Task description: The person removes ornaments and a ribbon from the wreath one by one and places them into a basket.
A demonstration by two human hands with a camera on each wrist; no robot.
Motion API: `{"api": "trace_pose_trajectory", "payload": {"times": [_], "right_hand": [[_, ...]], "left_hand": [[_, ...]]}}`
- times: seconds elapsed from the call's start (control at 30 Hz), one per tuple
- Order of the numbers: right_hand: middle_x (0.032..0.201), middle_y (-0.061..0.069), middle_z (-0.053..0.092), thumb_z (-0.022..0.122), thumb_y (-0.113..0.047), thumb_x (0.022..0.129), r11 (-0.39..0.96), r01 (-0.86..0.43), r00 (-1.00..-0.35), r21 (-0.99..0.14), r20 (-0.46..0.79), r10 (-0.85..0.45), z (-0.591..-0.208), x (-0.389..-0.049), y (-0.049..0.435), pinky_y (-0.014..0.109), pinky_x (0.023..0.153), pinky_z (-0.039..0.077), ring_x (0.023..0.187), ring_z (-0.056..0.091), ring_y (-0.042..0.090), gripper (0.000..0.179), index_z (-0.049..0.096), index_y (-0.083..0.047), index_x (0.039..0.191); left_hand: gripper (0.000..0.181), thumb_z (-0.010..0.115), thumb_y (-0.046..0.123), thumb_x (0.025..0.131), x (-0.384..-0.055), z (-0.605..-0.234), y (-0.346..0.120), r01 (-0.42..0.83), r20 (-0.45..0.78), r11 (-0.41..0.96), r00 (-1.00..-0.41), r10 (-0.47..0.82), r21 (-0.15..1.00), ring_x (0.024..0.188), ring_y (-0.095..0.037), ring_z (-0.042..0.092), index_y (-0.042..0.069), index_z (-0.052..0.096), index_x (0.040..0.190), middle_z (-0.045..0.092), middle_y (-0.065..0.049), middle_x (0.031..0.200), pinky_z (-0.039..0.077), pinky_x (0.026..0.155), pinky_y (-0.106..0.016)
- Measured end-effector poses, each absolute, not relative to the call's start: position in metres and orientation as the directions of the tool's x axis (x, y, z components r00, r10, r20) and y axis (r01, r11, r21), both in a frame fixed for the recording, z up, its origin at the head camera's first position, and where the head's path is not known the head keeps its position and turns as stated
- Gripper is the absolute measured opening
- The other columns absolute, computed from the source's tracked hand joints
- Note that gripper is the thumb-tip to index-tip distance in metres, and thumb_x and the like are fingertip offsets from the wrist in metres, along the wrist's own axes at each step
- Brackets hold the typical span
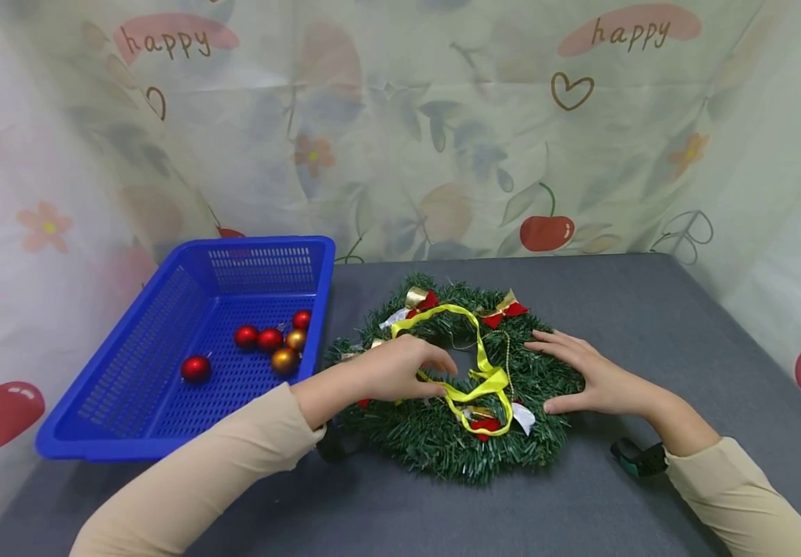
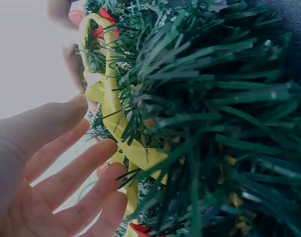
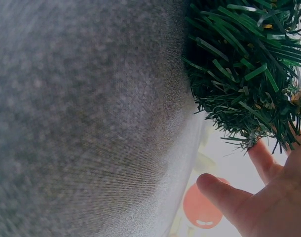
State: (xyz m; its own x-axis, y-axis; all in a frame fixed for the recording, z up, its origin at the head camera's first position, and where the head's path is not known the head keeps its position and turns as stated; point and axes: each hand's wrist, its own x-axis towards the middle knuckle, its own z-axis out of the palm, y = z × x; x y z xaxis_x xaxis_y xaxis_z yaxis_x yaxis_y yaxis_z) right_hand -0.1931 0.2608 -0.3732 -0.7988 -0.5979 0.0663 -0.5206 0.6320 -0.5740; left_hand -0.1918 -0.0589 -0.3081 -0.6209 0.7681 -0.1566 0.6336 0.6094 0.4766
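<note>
A green tinsel wreath (image 1: 456,456) lies on the grey table, decorated with red and gold bows (image 1: 505,309) and a thin bead chain. A yellow ribbon (image 1: 487,379) runs in loose loops across its middle. My left hand (image 1: 403,367) is over the wreath's left side, thumb and fingers apart beside the ribbon. From the left wrist, the fingers (image 2: 98,185) look loosely extended, with the ribbon (image 2: 111,106) right past their tips. At the wreath's right edge, my right hand (image 1: 598,379) has its fingers spread, fingertips at the green strands (image 3: 249,74).
To the left stands a blue plastic basket (image 1: 129,446) holding several red baubles (image 1: 196,369) and two gold ones (image 1: 285,360). A patterned curtain (image 1: 386,155) hangs behind the table (image 1: 616,302). Dark wrist straps show at both wrists.
</note>
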Motion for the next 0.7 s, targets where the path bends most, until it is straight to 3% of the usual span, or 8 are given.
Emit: {"api": "trace_pose_trajectory", "payload": {"times": [0.37,0.7], "right_hand": [[0.151,0.021,0.027,0.075,-0.032,0.077,0.630,-0.528,-0.798,-0.569,0.078,-0.598,-0.3743,-0.1944,0.2607,0.073,0.098,0.016,0.137,0.012,0.052,0.075,0.040,-0.014,0.140],[0.151,0.021,0.026,0.076,-0.032,0.076,0.645,-0.514,-0.807,-0.566,0.065,-0.586,-0.3769,-0.1951,0.2624,0.073,0.099,0.015,0.138,0.011,0.051,0.077,0.039,-0.013,0.141]], "left_hand": [[0.032,0.064,0.016,0.088,-0.1914,-0.3111,-0.0578,0.663,-0.183,0.608,-0.596,0.782,0.436,0.109,-0.020,0.063,0.008,0.064,0.120,0.066,-0.007,0.119,0.051,0.090,-0.027],[0.024,0.066,0.015,0.086,-0.1896,-0.3171,-0.0543,0.678,-0.152,0.637,-0.632,0.760,0.367,0.099,-0.018,0.065,0.012,0.070,0.109,0.070,-0.004,0.109,0.051,0.082,-0.024]]}}
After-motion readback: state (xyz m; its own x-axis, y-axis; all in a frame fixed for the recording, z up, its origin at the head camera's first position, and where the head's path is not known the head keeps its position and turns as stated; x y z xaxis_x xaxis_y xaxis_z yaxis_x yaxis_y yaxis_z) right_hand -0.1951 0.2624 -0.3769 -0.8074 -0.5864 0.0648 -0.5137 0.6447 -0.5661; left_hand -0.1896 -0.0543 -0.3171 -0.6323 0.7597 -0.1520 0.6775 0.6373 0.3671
